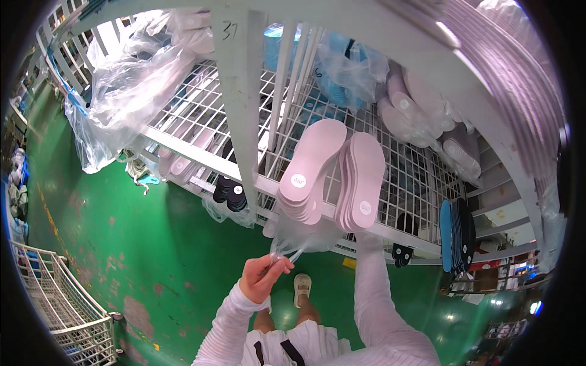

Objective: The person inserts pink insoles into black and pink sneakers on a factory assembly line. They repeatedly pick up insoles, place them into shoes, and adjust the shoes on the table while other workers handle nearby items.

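My left hand [265, 277] is closed in a pinch on the gathered edge of a clear plastic bag [308, 235], below the front rail of a white wire rack. Above the bag, two stacks of pale pink insoles lie on the wire shelf and stick out over its front edge. The left stack [314, 152] is fanned out, and the right stack [366, 171] leans beside it. Each top insole has a round white sticker. My right forearm reaches up to the right stack. The right hand itself is hidden behind those insoles, so its fingers do not show.
Bagged insoles [415, 110] lie farther back on the wire shelf [293, 110]. Large clear bags [134, 91] hang over its left end. A white rack post [235, 79] stands in front. Blue and black insoles [456, 235] hang at right. A wire cart [67, 299] stands lower left.
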A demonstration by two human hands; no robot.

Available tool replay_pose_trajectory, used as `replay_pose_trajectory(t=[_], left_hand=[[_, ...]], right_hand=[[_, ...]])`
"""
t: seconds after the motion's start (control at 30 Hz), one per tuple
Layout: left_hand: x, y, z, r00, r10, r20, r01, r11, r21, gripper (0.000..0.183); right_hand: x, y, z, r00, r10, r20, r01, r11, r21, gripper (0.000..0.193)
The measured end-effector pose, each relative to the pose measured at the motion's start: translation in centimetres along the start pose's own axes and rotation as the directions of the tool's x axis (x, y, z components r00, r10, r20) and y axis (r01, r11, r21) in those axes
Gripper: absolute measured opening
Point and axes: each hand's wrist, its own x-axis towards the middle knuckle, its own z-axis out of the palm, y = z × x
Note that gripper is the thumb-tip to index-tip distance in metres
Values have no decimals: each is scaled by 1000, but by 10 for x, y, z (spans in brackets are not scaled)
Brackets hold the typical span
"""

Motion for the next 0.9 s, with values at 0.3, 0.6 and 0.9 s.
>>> replay_pose_trajectory(t=[0.3,0.6,0.9], left_hand=[[-12,-8,-3,946,24,-325,-1,997,71,17],[4,-30,5,519,776,-358,130,342,930,39],[96,-137,7,993,107,-43,35,71,997,27]], right_hand=[[-48,-22,86,922,-121,367,109,993,51,31],[-49,-18,151,910,-28,414,16,999,32,31],[-37,-1,122,918,-32,396,4,997,72,31]])
